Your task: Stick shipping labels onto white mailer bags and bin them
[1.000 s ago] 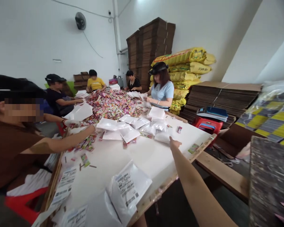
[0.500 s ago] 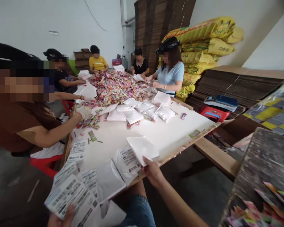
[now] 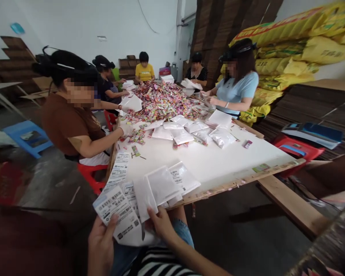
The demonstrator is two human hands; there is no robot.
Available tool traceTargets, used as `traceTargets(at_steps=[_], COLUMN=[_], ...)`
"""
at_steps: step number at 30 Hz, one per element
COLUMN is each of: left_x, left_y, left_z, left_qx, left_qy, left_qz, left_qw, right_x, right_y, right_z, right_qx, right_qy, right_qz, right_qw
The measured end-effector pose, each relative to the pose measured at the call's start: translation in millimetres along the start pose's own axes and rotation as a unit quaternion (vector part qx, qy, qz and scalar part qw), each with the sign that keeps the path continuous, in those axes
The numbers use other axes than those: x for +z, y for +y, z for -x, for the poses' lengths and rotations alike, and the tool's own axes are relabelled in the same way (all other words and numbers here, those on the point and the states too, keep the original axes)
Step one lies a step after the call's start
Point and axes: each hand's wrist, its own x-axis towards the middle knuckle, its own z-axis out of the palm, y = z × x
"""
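My left hand pinches a printed shipping label at the table's near edge, the thumb on its face. The label hangs at the end of a strip of labels that runs back over the tabletop. To its right, my right hand grips a flat white mailing packet by its lower edge, close beside the label. A blank white packet and a packet with a label on it lie just beyond, partly overlapping.
White packets lie before a big heap of colourful small sachets on the white table. A co-worker in brown sits at the left; several others sit around. A red stool stands at the right.
My right hand has brought the white packet left, close to the label in my left hand. The view has swung left, so the scene sits further right.
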Motion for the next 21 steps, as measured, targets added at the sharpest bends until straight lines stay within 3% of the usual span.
traceTargets(at_steps=[2, 4, 8, 11, 14, 17, 19, 21], left_x=[-8.4, -13.8, -12.3, -3.1, 8.5, 10.4, 0.1, -16.9], left_y=[-5.9, -14.1, -25.9, -18.9, -4.4, -0.3, -6.2, -15.0], left_z=[-3.0, -5.4, -2.8, 5.5, 10.2, -0.9, -17.4, -34.9], left_qx=[-0.004, -0.007, -0.017, -0.124, -0.267, -0.272, -0.206, -0.134], left_qy=[-0.040, -0.086, -0.198, -0.216, -0.193, -0.100, 0.012, 0.110], left_qz=[-0.021, -0.057, -0.120, -0.019, 0.132, 0.160, 0.165, 0.159], left_qw=[0.999, 0.995, 0.973, 0.968, 0.935, 0.944, 0.965, 0.972], right_x=[-10.6, -26.4, -32.9, -15.4, -3.1, -8.9, -20.9, -33.4], right_y=[-12.8, -38.8, -88.9, -96.6, -92.5, -108.9, -134.6, -160.3], right_z=[9.5, 22.6, 38.7, 38.4, 38.9, 41.8, 35.6, 15.2], right_qx=[0.021, -0.017, -0.187, -0.308, -0.397, -0.447, -0.446, -0.432], right_qy=[-0.042, -0.033, -0.011, -0.046, -0.119, -0.161, -0.156, -0.093], right_qz=[0.101, 0.214, 0.261, 0.307, 0.345, 0.338, 0.277, 0.174], right_qw=[0.994, 0.976, 0.947, 0.899, 0.842, 0.812, 0.837, 0.880])
